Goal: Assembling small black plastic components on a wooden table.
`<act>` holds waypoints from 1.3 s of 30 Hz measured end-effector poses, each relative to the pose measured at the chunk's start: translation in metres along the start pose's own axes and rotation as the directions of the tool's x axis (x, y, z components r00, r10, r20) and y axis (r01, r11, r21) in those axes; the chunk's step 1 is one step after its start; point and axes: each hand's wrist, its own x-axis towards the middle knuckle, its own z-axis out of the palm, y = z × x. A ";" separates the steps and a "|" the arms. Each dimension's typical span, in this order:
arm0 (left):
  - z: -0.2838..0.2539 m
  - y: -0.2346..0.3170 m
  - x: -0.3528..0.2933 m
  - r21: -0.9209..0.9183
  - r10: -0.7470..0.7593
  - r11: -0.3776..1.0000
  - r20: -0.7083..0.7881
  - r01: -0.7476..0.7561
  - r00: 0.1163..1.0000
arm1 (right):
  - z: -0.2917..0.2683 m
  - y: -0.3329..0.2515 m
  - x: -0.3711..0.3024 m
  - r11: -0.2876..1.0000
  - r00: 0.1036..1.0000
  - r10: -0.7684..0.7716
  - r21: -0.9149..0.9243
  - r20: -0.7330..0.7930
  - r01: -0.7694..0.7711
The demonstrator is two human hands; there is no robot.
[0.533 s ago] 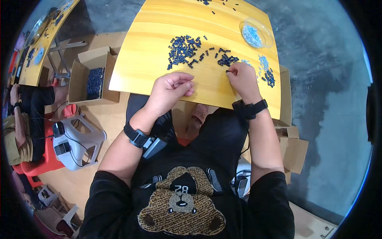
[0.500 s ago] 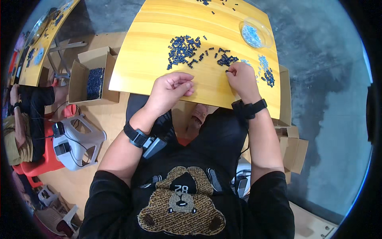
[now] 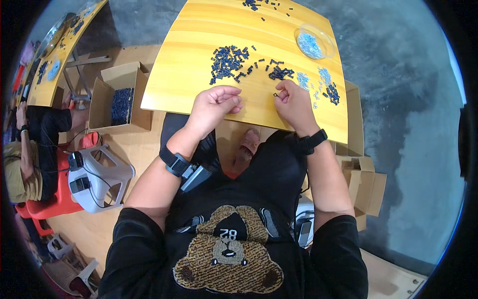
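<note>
My right hand (image 3: 296, 105) is over the near right part of the yellow table (image 3: 191, 94), pinching a small black part (image 3: 276, 94) between thumb and forefinger. My left hand (image 3: 213, 108) is at the table's near edge with its fingers curled and thumb pressed in. What it holds, if anything, is hidden. Beyond the left hand lies a large pile of small black parts (image 3: 226, 64). A smaller black pile (image 3: 281, 73) lies just past the right hand. To its right are small clear pieces (image 3: 324, 75) and another black cluster (image 3: 332, 93).
A round clear dish (image 3: 323, 46) of bluish pieces stands at the table's far right. An open cardboard box (image 3: 102, 107) of dark parts is on the floor at left. Near it are a white stool (image 3: 110, 177) and a seated person (image 3: 30, 154). More cartons (image 3: 366, 192) stand at right.
My right hand has moved a little left, closer to my left hand, and the black part at its fingertips now shows more clearly. My left hand keeps its curled shape.
</note>
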 end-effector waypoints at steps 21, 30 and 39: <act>0.031 0.019 -0.048 -0.225 -0.148 0.958 0.137 0.176 0.979 | -0.001 -0.067 -0.069 0.862 1.000 0.011 0.506 -0.025 0.003; 0.035 0.017 -0.051 -0.216 -0.167 0.956 0.150 0.197 0.975 | -0.006 -0.065 -0.076 0.896 0.993 -0.074 0.432 -0.089 0.105; 0.039 0.018 -0.052 -0.238 -0.136 0.955 0.180 0.178 0.974 | -0.010 -0.066 -0.074 0.935 0.988 -0.103 0.327 -0.112 0.134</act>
